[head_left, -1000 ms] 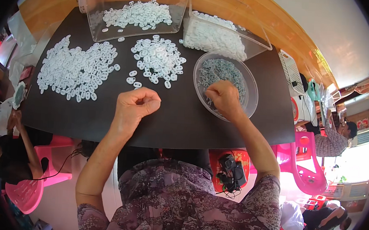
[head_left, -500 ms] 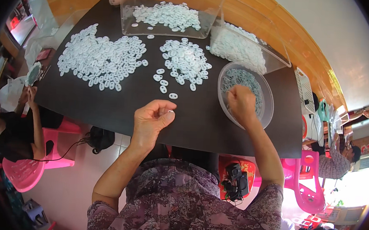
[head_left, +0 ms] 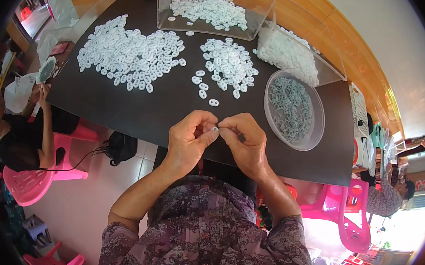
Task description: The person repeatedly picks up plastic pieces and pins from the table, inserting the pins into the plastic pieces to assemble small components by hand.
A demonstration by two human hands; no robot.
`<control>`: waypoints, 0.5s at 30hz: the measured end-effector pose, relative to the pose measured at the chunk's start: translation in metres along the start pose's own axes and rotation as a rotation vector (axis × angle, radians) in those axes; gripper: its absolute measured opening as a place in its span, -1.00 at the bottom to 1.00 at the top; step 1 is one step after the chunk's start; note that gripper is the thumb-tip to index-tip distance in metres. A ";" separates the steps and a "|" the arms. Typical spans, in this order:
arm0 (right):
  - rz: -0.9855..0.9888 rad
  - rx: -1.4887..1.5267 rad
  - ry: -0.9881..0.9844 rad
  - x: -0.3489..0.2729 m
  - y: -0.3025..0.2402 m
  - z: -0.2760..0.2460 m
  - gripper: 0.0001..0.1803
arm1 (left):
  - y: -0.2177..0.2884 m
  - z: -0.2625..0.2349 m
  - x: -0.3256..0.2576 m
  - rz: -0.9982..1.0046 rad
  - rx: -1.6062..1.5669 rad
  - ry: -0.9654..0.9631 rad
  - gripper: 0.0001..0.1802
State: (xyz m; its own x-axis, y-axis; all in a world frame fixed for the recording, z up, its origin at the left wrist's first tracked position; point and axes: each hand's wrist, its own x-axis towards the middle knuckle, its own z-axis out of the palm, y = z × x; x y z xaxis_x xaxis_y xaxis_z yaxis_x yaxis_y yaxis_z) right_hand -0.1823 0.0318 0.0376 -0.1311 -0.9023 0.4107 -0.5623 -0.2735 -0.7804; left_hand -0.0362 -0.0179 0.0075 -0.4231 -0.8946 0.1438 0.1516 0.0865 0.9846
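Observation:
My left hand (head_left: 184,143) pinches a small white plastic oval piece (head_left: 214,128) between thumb and fingertips, mostly hidden by them. Against it, the closed thumb and forefinger of my right hand (head_left: 248,145) meet the left fingertips; whatever they hold is too small to make out. Both hands are over the table's near edge. Just beyond them lies a loose white oval with two holes (head_left: 213,103). To the right stands a round clear tub (head_left: 315,136) of small grey metal screws (head_left: 289,106). A small pile of white ovals (head_left: 227,62) lies farther back.
A larger heap of white ovals (head_left: 129,53) covers the back left of the dark table (head_left: 125,109). Two clear bins (head_left: 207,32) (head_left: 336,74) with more ovals lie at the back. Another person (head_left: 17,138) sits at the left. Pink chairs (head_left: 354,216) stand around.
My right hand has left the tub of screws and come left to meet my left hand. The view has shifted a little; the white piece stays in my left hand.

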 end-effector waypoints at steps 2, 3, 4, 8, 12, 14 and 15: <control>0.009 0.006 0.002 -0.003 0.000 0.005 -0.85 | 0.001 0.000 -0.001 0.017 -0.015 0.016 -0.76; 0.014 0.009 0.008 -0.005 0.000 0.007 -0.85 | 0.002 -0.001 -0.001 0.014 -0.016 0.017 -0.76; 0.016 0.009 0.005 -0.006 0.000 0.008 -0.85 | 0.002 -0.002 -0.002 0.033 -0.019 0.010 -0.75; 0.022 0.022 0.031 -0.013 0.000 0.012 -0.86 | 0.002 -0.003 -0.004 0.002 -0.192 0.058 -0.74; 0.109 0.088 0.006 -0.020 -0.003 0.013 -0.86 | -0.004 -0.008 -0.005 0.018 -0.216 0.071 -0.77; 0.111 0.099 0.000 -0.021 -0.004 0.015 -0.86 | -0.008 -0.011 -0.007 0.026 -0.171 0.045 -0.83; 0.113 0.107 -0.003 -0.022 -0.005 0.015 -0.86 | -0.007 -0.011 -0.008 0.025 -0.170 0.048 -0.83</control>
State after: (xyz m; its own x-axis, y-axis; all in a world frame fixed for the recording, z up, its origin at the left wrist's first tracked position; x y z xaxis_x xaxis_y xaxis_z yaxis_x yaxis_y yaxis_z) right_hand -0.1644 0.0474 0.0250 -0.1859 -0.9305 0.3155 -0.4538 -0.2035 -0.8676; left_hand -0.0239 -0.0163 -0.0019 -0.3750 -0.9132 0.1593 0.3121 0.0374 0.9493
